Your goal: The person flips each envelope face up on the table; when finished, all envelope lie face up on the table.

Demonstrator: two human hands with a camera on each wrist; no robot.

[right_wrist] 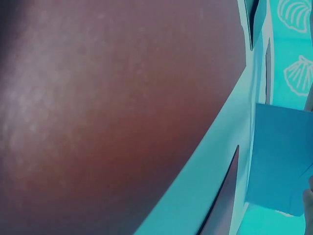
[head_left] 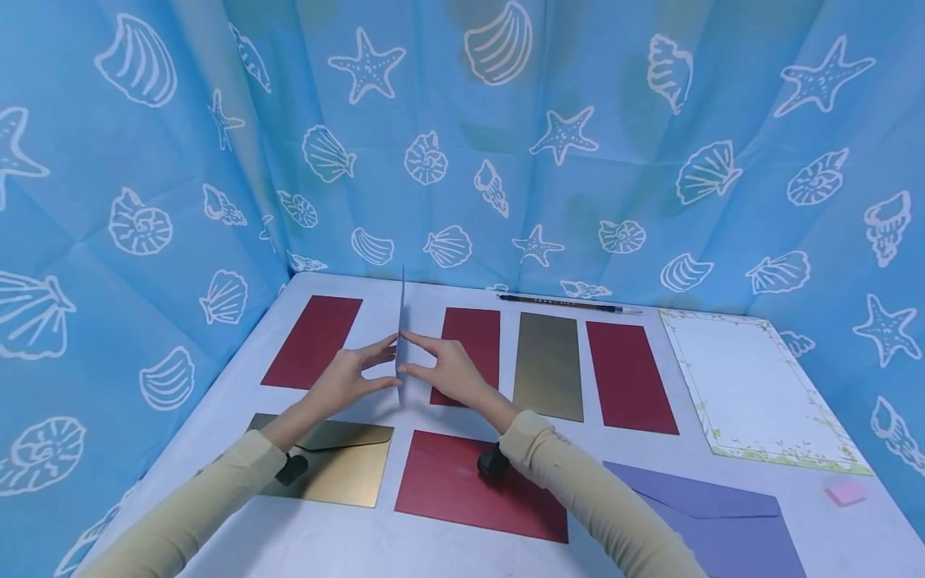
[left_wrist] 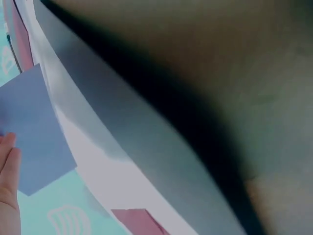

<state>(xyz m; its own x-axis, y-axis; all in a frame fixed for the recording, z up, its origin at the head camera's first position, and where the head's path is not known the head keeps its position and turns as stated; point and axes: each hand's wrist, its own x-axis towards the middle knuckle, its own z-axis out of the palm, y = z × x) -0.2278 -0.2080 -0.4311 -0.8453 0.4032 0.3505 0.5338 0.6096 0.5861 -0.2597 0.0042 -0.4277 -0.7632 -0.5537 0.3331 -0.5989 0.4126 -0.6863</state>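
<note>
A thin purple envelope (head_left: 401, 305) stands upright, nearly edge-on to the head view, between my two hands. From its left side, my left hand (head_left: 354, 377) holds it with fingers and thumb spread apart. My right hand (head_left: 451, 369) holds it from the right, index finger above and thumb lower. In the left wrist view the envelope's plain face (left_wrist: 36, 142) shows, with fingers (left_wrist: 9, 169) lying against it. Only bits of a hand appear at the edge of the right wrist view, beside the envelope (right_wrist: 279, 156).
Slim red envelopes (head_left: 311, 341) and a gold one (head_left: 549, 365) lie at the back. A wide gold envelope (head_left: 354, 466), a red one (head_left: 462, 486) and a purple one (head_left: 723, 514) lie nearer. On the right are bordered paper (head_left: 759, 385), a brush (head_left: 564, 302) and a pink eraser-like block (head_left: 845, 492).
</note>
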